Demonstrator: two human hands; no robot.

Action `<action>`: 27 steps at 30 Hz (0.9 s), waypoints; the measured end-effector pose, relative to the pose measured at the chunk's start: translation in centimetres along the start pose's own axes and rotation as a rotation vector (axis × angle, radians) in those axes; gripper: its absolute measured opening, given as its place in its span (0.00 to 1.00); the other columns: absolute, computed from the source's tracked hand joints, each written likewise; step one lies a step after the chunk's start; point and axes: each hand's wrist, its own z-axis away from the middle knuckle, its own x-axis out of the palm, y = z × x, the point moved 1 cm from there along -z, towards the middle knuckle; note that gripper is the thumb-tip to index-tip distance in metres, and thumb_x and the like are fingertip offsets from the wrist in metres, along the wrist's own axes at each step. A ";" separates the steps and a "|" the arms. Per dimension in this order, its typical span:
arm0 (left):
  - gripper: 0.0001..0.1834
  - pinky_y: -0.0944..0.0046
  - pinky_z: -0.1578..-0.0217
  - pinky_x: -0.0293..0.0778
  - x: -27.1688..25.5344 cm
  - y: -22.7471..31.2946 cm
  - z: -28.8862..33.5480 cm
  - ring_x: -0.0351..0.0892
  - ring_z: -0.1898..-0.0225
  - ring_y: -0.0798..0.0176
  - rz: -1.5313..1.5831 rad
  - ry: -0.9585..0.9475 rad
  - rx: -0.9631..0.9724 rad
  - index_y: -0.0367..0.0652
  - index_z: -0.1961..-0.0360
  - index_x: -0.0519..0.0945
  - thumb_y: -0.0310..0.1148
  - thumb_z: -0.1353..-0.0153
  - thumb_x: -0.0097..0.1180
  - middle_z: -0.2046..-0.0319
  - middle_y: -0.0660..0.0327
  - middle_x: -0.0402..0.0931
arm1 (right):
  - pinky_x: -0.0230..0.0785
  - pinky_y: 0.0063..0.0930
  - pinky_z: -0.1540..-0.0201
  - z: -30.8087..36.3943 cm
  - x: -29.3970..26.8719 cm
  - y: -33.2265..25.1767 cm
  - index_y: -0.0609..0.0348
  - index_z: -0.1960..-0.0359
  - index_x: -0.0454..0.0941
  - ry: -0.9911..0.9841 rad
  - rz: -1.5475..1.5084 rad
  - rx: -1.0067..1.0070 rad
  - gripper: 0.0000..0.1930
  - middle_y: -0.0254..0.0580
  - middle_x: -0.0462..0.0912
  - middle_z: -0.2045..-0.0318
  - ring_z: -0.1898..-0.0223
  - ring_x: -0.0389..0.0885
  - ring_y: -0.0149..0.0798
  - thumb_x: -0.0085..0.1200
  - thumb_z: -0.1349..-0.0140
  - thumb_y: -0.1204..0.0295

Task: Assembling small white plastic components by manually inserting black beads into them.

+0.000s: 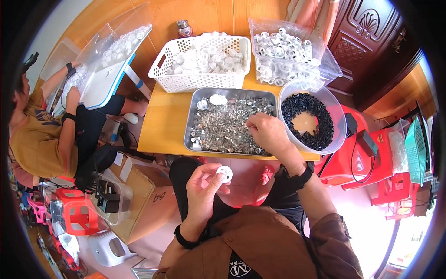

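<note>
One table (pixel 162 118) | left hand (pixel 202 188): one white disc (pixel 225 171) | right hand (pixel 269 132): in one tray (pixel 191 122)

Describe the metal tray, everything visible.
The tray is a grey, metal-looking rectangle with rounded corners and a raised rim, lying flat on the yellow table, in front of the white basket and left of the clear tub. Small, mostly metallic-looking parts cover its floor; white pieces lie near its far-left corner. The right hand is over its right side, fingertips at the parts.
</note>
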 end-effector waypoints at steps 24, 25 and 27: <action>0.13 0.68 0.74 0.76 0.4 -0.4 -0.3 0.79 0.68 0.63 0.049 -0.014 -0.020 0.37 0.54 0.74 0.29 0.38 0.56 0.62 0.54 0.77 | 0.68 0.20 0.77 0.7 -1.7 -0.6 0.59 0.71 0.81 -0.060 -0.596 0.227 0.06 0.33 0.82 0.76 0.79 0.76 0.23 0.61 0.51 0.79; 0.13 0.68 0.74 0.76 0.4 -0.4 -0.4 0.79 0.68 0.63 0.047 -0.011 -0.017 0.37 0.53 0.73 0.29 0.38 0.56 0.62 0.55 0.77 | 0.67 0.18 0.79 0.7 -1.7 -0.6 0.60 0.70 0.80 -0.124 -0.678 0.323 0.05 0.32 0.81 0.77 0.79 0.75 0.22 0.61 0.50 0.79; 0.14 0.68 0.74 0.76 0.7 0.0 -0.5 0.79 0.68 0.64 0.044 0.002 -0.024 0.37 0.52 0.74 0.29 0.37 0.56 0.63 0.55 0.77 | 0.67 0.17 0.79 0.8 -1.3 -0.3 0.61 0.70 0.80 -0.098 -0.743 0.315 0.05 0.32 0.81 0.78 0.79 0.75 0.21 0.61 0.50 0.80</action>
